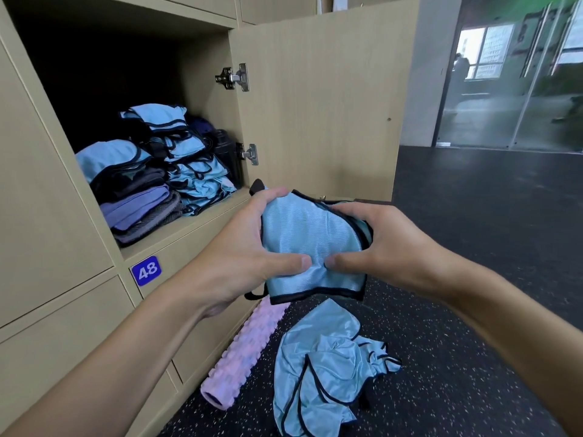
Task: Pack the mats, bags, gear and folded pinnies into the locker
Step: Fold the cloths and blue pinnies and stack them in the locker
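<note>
My left hand (249, 247) and right hand (385, 244) curl round a folded blue pinny (303, 238), thumbs on its front. The open locker (189, 227) sits up-left of my grip; loose pinnies (321, 367) and a foam roller (243, 351) lie below.

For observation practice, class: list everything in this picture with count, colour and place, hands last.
Locker: one, beige, open, left.
Door: one, beige, swung open.
Stacked pinnies: several, light blue, inside locker.
Folded cloths: several, purple and grey, inside locker.
Bottle: one, black, beside the stack.
Number plate: one, blue, below locker.
Foam roller: one, pink, floor.
Loose pinnies: count unclear, light blue, floor.
Held pinny: one, light blue, between hands.
Left hand: grips held pinny.
Right hand: grips held pinny.
</note>
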Demonstrator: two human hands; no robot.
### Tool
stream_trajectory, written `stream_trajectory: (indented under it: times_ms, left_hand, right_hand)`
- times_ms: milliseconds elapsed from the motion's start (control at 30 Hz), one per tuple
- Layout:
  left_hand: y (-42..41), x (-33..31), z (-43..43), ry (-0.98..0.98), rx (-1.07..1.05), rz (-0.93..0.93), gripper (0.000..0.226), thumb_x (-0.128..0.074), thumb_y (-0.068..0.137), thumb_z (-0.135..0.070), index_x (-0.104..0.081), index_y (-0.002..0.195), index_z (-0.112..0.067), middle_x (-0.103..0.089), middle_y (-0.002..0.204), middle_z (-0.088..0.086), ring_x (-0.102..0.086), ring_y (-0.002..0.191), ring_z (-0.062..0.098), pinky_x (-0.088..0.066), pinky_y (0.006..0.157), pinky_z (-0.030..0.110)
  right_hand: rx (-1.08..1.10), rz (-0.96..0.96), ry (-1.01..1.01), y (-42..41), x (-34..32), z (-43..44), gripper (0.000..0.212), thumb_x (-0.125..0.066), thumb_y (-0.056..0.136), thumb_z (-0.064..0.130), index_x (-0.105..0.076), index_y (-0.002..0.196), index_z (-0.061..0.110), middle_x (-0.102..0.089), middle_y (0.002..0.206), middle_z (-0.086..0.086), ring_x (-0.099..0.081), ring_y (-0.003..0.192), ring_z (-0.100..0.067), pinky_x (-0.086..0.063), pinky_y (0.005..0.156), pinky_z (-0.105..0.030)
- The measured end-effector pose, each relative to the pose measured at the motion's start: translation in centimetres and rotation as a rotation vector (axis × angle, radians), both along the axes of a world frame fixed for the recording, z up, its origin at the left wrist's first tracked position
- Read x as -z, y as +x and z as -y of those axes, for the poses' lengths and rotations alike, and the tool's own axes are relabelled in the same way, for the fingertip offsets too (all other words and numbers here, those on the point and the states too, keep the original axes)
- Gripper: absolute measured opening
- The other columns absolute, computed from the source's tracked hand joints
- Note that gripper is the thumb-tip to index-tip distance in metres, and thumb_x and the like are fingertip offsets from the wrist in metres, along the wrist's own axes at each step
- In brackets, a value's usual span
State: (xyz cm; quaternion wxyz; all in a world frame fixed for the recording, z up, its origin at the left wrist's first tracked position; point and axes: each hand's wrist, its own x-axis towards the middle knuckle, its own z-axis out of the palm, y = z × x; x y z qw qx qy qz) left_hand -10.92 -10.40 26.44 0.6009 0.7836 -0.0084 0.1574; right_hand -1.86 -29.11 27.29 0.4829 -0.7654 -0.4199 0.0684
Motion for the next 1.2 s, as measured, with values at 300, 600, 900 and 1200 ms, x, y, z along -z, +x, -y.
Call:
stream_trajectory:
  times_ms: [300, 600, 900, 1200]
  left_hand:
    - [-0.1, -0.4, -1.5, 0.56, -0.194, 0.041, 0.067, -0.077, 0.05, -0.06, -0.055, 0.112, -0.047, -0.035, 0.131, -0.023, -0.036, 0.126, -0.005, -0.033, 0.101, 0.016]
    - [-1.0, -1.7, -5.5, 0.1, -0.157, 0.086, 0.047, -0.083, 0.07, -0.016, -0.064, 0.113, -0.018, -0.074, 0.099, -0.004, -0.07, 0.082, 0.008, -0.052, 0.062, 0.018]
    - [3.3, -1.9, -9.8, -0.38, -0.392, 0.167, 0.044, -0.082, 0.079, -0.021, -0.06, 0.118, -0.021, -0.073, 0.109, -0.002, -0.073, 0.089, 0.015, -0.059, 0.076, 0.035]
    - [7.4, -3.1, -14.3, -0.285, -0.735, 0.448, 0.048, -0.078, 0.084, -0.017, -0.053, 0.119, -0.036, -0.07, 0.111, -0.008, -0.07, 0.101, 0.013, -0.058, 0.092, 0.043]
  right_hand:
    - [0.059, -0.028, 0.121, 0.0, -0.2, -0.2, 0.023, -0.081, 0.074, 0.004, -0.075, 0.091, 0.02, -0.074, 0.085, -0.007, -0.069, 0.07, -0.016, -0.058, 0.068, -0.039]
    - [-0.125, -0.28, 0.188, 0.5, -2.2, -5.2, 0.039, -0.078, 0.068, 0.024, -0.067, 0.104, 0.016, -0.072, 0.097, -0.009, -0.071, 0.082, -0.022, -0.059, 0.07, -0.031]
    - [-0.162, -0.33, 0.401, 6.5, -2.7, -15.1, 0.067, -0.082, 0.058, 0.032, -0.052, 0.118, 0.035, -0.066, 0.109, -0.009, -0.07, 0.098, -0.026, -0.058, 0.087, -0.046]
    - [-0.262, -0.26, 0.457, 11.6, -4.2, -24.6, 0.054, -0.075, 0.085, 0.02, -0.047, 0.12, 0.051, -0.066, 0.116, -0.001, -0.071, 0.097, -0.017, -0.06, 0.079, -0.039]
